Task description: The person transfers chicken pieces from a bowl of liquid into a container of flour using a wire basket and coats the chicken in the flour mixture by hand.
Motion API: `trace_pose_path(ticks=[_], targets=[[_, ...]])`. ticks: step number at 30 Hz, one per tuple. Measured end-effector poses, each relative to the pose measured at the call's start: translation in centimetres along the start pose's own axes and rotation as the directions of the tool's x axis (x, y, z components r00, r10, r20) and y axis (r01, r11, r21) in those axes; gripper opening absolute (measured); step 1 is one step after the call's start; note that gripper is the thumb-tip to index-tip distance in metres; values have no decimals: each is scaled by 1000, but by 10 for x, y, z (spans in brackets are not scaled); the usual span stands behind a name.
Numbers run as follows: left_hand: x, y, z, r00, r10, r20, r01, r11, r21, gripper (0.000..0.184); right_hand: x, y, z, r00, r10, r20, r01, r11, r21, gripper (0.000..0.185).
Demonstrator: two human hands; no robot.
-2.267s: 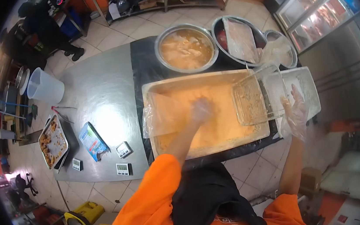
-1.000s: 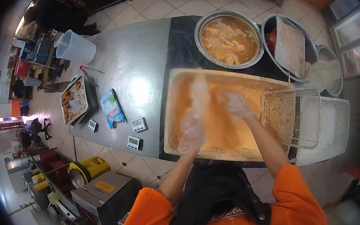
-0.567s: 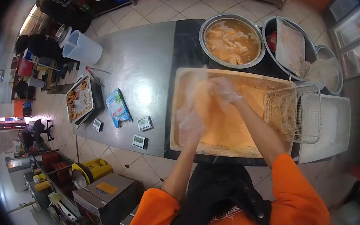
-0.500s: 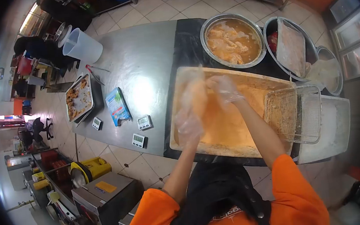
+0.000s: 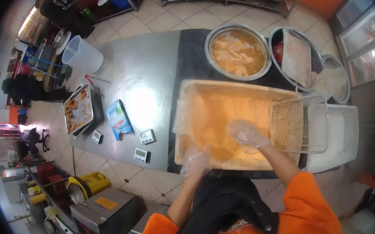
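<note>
Left hand (image 5: 195, 159) hangs by the tub's (image 5: 220, 85) near-left corner, grip unclear; right hand (image 5: 246, 133) loosely open over breading flour (image 5: 237, 107), probably light, best scooped centrally.

2 bare forearms (image 5: 281, 161) reach forward and converge; the gloved left hand (image 5: 195, 160) sits closer in, the gloved right hand (image 5: 247, 133) farther out, its fingers (image 5: 234, 129) pointing leftward.

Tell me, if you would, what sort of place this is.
Probably a commercial kitchen: a large tub of orange powder, a wire basket over its edge, and digital timers on a metal table suggest it.
</note>
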State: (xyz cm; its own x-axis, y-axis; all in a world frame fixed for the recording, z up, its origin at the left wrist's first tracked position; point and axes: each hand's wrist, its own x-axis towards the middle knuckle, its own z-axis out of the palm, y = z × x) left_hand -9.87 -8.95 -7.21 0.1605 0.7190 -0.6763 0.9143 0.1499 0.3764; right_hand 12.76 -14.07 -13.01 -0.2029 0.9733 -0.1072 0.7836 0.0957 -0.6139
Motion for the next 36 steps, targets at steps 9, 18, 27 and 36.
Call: trace_pose_path(ticks=[9,18,27,36], targets=[[-7,-26,21,683,719,-130,-470,569,675,25,-16,49,-79,948,240,-209,-305,872,-382,17],[-7,-15,28,753,569,-329,-348,770,534,19,161,155,-222,762,356,-541,-627,614,-479,16],[-8,-9,32,831,294,-472,-190,948,256,29,193,184,-218,674,546,-498,-738,534,-412,14],[-5,-15,35,808,320,-495,-243,946,215,27,198,162,-223,674,591,-444,-738,498,-456,20]])
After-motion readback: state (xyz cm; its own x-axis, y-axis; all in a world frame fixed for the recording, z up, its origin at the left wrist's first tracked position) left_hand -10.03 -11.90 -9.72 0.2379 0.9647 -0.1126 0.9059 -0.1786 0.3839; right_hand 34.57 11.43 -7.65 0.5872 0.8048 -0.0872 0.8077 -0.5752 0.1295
